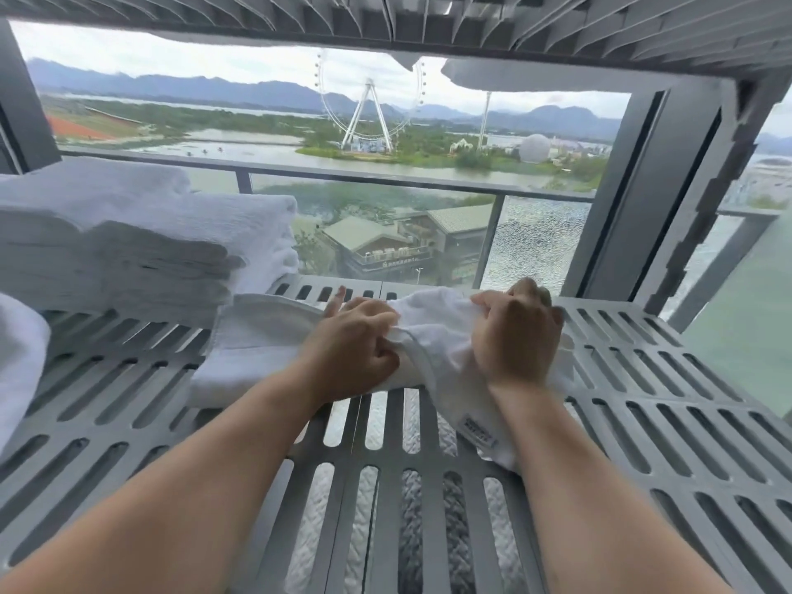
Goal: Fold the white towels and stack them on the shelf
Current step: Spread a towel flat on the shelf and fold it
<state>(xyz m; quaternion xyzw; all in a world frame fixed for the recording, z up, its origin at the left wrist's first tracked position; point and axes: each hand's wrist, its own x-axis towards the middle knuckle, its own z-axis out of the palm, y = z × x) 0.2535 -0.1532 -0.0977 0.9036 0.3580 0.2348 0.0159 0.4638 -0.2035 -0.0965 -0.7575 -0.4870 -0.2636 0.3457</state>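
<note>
A white towel [433, 332] lies bunched across the middle of the grey slotted shelf [668, 426]. My left hand [355, 349] grips its crumpled middle, with a flatter folded part [253, 349] spreading to the left. My right hand [518, 336] clutches the towel's right end, knuckles up. A corner with a small label [478, 430] hangs toward me between my forearms. A stack of folded white towels [128, 237] sits at the back left of the shelf.
Another white towel's edge [17, 362] shows at the far left. More white fabric [343, 508] shows through the slots on the level below. The shelf above [385, 19] hangs low overhead, with towels drooping from it. A grey post [655, 195] stands right. Glass window behind.
</note>
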